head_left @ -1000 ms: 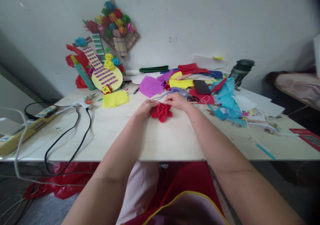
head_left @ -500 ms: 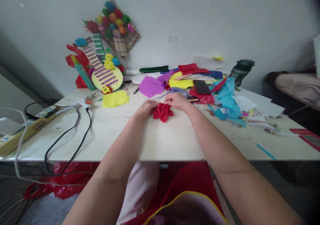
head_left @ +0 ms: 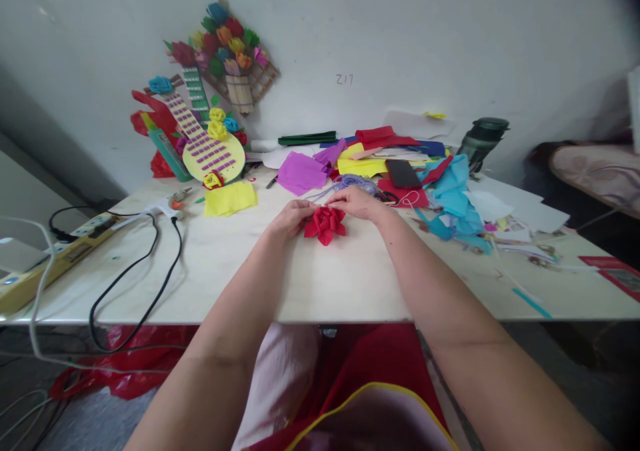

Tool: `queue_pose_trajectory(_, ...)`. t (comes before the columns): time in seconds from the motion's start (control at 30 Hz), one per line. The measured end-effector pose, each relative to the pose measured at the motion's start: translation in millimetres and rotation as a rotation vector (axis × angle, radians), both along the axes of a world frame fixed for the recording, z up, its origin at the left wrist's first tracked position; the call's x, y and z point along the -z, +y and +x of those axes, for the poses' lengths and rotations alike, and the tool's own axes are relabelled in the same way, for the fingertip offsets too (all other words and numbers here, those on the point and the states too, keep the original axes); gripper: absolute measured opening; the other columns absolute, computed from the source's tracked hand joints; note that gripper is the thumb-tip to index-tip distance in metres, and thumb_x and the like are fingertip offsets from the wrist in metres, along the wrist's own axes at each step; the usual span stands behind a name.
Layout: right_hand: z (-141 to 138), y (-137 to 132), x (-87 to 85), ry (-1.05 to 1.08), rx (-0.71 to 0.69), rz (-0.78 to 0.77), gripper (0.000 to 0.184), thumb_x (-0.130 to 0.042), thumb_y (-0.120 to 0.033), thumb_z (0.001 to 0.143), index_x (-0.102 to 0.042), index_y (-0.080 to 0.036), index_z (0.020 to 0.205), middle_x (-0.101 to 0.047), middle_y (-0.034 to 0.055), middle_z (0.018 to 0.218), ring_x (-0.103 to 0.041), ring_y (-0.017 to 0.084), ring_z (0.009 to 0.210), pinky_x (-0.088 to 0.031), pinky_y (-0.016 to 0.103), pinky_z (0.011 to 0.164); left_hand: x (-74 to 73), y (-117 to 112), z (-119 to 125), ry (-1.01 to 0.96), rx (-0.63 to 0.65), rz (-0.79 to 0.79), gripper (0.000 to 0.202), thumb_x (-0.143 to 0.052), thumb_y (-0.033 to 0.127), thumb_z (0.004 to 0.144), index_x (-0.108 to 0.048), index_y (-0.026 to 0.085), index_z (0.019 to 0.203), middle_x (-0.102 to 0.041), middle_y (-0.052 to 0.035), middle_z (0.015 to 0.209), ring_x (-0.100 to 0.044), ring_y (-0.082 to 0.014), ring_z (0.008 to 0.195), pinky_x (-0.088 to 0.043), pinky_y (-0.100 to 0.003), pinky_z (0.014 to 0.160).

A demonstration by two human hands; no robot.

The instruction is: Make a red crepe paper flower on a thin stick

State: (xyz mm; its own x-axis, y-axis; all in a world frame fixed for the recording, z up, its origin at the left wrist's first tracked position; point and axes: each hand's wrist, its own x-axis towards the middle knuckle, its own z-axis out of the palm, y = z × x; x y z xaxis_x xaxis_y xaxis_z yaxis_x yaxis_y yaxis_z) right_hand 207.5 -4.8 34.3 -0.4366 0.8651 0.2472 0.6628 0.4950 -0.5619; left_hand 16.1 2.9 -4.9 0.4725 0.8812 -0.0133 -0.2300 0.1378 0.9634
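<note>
A red crepe-paper flower lies on the pale wooden table, between my two hands. My left hand grips its left side with curled fingers. My right hand pinches its upper right edge, fingers closed on the paper. Purple string lies coiled just behind my right hand.
Coloured paper sheets, a black phone, scissors and turquoise scraps crowd the far right. A paper guitar and flower basket lean on the wall. A power strip and black cable lie left. A dark bottle stands back right.
The hands and the flower shifted only slightly; the flower has been turned a little between the fingers.
</note>
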Motion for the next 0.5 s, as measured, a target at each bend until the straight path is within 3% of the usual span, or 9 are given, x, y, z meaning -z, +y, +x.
queue_pose_trajectory(0.13, 0.8, -1.9, -1.8, 0.09, -0.009, -0.134, 0.027, -0.052, -0.019, 0.08, -0.073, -0.013, 0.095, -0.071, 0.0052, 0.079, -0.059, 0.013, 0.069, -0.045, 0.025, 0.068, 1.4, 1.1, -0.3, 0.008, 0.004, -0.002, 0.028, -0.08, 0.027, 0.053, -0.061, 0.009, 0.064, -0.061, -0.005, 0.055, -0.055, -0.012, 0.047, -0.041, -0.022, 0.048)
queue_pose_trajectory(0.27, 2.0, -4.5, -5.7, 0.109, 0.055, -0.288, 0.036, -0.047, -0.014, 0.077, -0.07, -0.014, 0.104, -0.061, -0.0001, 0.059, -0.045, 0.009, 0.05, -0.038, 0.024, 0.053, 4.4, 3.8, -0.7, 0.017, 0.02, -0.002, 0.027, -0.078, 0.028, 0.058, -0.061, 0.009, 0.066, -0.061, -0.0049, 0.056, -0.055, -0.0119, 0.047, -0.041, -0.023, 0.049)
queue_pose_trajectory(0.37, 2.8, -6.0, -7.7, 0.097, 0.065, -0.334, 0.041, -0.046, -0.011, 0.074, -0.07, -0.017, 0.106, -0.06, -0.0006, 0.06, -0.042, 0.008, 0.049, -0.035, 0.023, 0.05, 6.0, 5.0, -0.3, 0.013, 0.022, -0.006, 0.028, -0.079, 0.029, 0.057, -0.061, 0.009, 0.066, -0.062, -0.005, 0.057, -0.056, -0.012, 0.049, -0.042, -0.023, 0.049)
queue_pose_trajectory(0.5, 3.7, -4.0, -5.9, 0.067, 0.004, -0.302, 0.043, -0.046, -0.007, 0.07, -0.07, -0.018, 0.104, -0.067, 0.0021, 0.075, -0.049, 0.009, 0.058, -0.039, 0.023, 0.055, 4.9, 4.0, 0.5, 0.006, 0.013, -0.009, 0.029, -0.08, 0.029, 0.055, -0.061, 0.009, 0.065, -0.062, -0.0049, 0.057, -0.056, -0.0123, 0.049, -0.042, -0.023, 0.049)
